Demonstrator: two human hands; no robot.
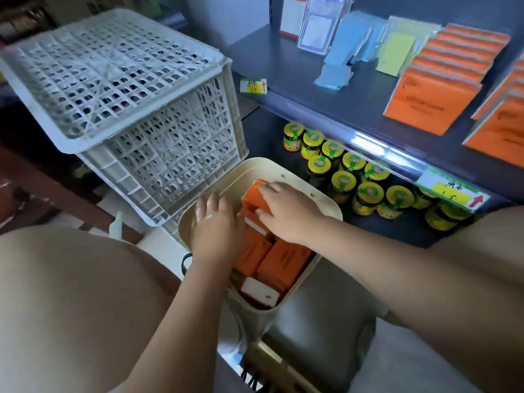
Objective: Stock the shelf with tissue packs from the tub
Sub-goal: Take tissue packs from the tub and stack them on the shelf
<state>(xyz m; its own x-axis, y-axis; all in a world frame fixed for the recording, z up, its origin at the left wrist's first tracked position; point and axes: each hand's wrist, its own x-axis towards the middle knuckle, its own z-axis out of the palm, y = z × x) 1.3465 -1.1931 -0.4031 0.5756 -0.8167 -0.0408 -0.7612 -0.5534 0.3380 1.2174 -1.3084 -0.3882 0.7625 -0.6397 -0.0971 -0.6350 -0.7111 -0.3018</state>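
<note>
A cream tub [320, 202] on the floor holds several orange tissue packs [280, 263]. Both my hands reach into it. My right hand [286, 212] lies on top of a raised orange pack [253, 201] at the tub's far end, fingers curled over it. My left hand [215, 228] presses in at the tub's left side, fingers spread against the packs; what it holds is hidden. On the dark shelf [326, 89] at the upper right stand rows of the same orange packs [436, 89].
An upturned white lattice crate [127, 100] sits left of the tub, almost touching it. Yellow-lidded jars [368, 188] fill the lower shelf right of the tub. Blue and green packets [354, 43] stand at the shelf's back. My knees frame the view.
</note>
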